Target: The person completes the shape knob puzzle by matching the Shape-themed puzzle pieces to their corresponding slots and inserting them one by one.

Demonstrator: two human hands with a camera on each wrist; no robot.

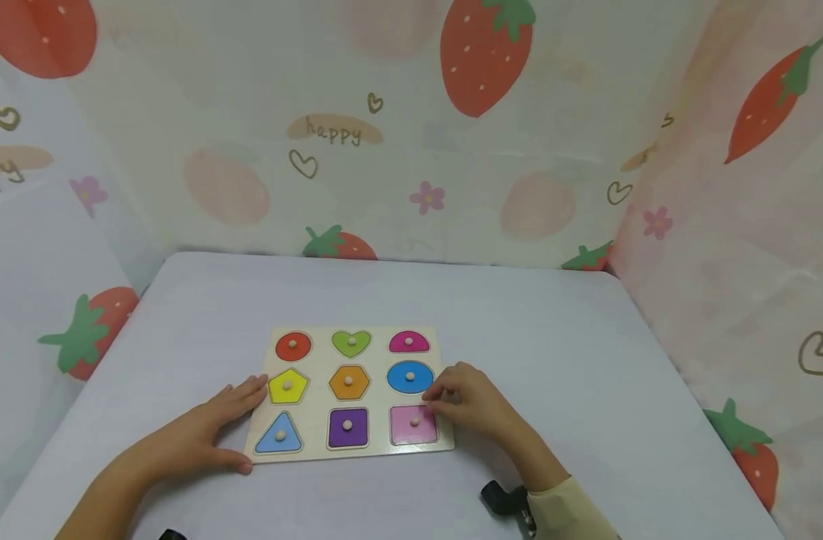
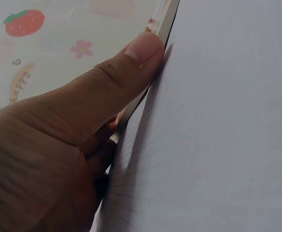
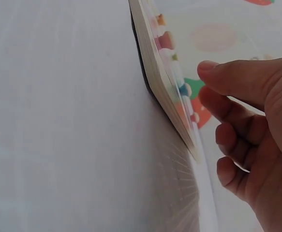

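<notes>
A wooden knob puzzle board (image 1: 316, 405) lies on the white table, with several coloured shapes seated in it, each bearing a small round knob. My left hand (image 1: 205, 424) rests at the board's left side, fingers extended at the yellow pentagon's level and thumb (image 2: 143, 50) by the near corner. Over the right edge is my right hand (image 1: 475, 401), between the blue oval (image 1: 400, 373) and the pink rectangle (image 1: 404, 431). Its thumb and forefinger are slightly apart with nothing between them, and the other fingers (image 3: 232, 176) are loosely bent in the right wrist view.
The white tabletop (image 1: 553, 337) surrounds the board. A strawberry-printed curtain (image 1: 249, 112) stands behind the table and along both sides. A black object (image 1: 502, 499) shows beside the right sleeve (image 1: 569, 510), near the front.
</notes>
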